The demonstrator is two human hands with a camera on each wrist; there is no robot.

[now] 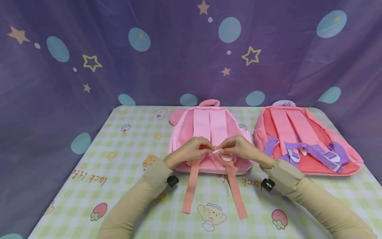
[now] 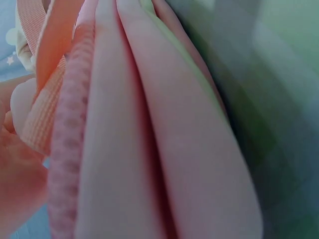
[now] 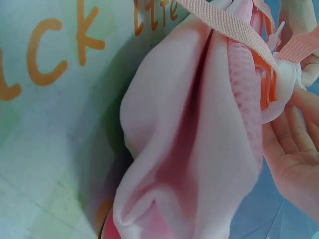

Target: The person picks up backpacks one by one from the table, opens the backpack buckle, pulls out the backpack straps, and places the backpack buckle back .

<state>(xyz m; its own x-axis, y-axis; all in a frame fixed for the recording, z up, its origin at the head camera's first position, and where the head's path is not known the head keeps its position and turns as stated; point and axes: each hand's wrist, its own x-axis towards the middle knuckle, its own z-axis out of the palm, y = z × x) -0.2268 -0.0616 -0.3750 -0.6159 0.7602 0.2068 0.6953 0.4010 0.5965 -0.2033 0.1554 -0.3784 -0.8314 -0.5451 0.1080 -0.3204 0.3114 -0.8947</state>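
A light pink backpack (image 1: 186, 136) lies on the table with its shoulder straps (image 1: 219, 122) facing up. Over its lower middle, my left hand (image 1: 191, 148) and right hand (image 1: 242, 147) meet fingertip to fingertip at a white buckle (image 1: 217, 151) on orange webbing. Each hand pinches the buckle from its own side. Two loose webbing ends, the left one (image 1: 191, 192) and the right one (image 1: 237, 194), hang toward me. In the right wrist view, the buckle (image 3: 285, 84) stands just above the pack's mesh back (image 3: 244, 94). Fingers partly hide the buckle in the head view.
At the right lies a coral backpack (image 1: 317, 129) with purple straps and white buckles. A green checked cloth (image 1: 125, 205) printed with cartoons covers the table. Behind it hangs a purple curtain (image 1: 179, 73) with stars.
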